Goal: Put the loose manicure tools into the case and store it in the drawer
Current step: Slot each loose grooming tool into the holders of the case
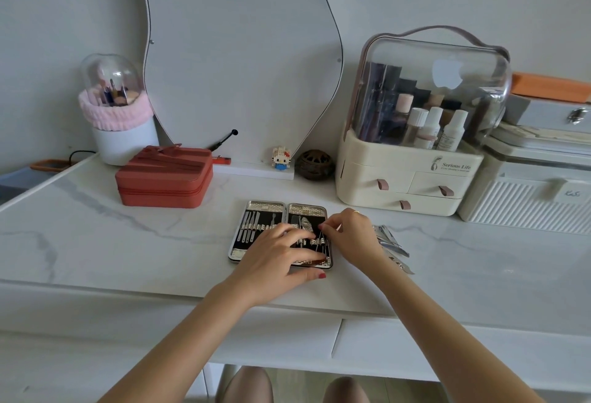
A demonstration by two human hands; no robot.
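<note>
Open manicure case lying flat on the marble bench, both halves lined with tools held under straps. Left hand: fingers straight, pressing on the case's right half, its grip released. Right hand: grip pinching a thin metal tool over the case's right edge. Loose tools lie on the bench just right of the case, beside the right wrist. Cream organiser with three small drawers stands behind.
</note>
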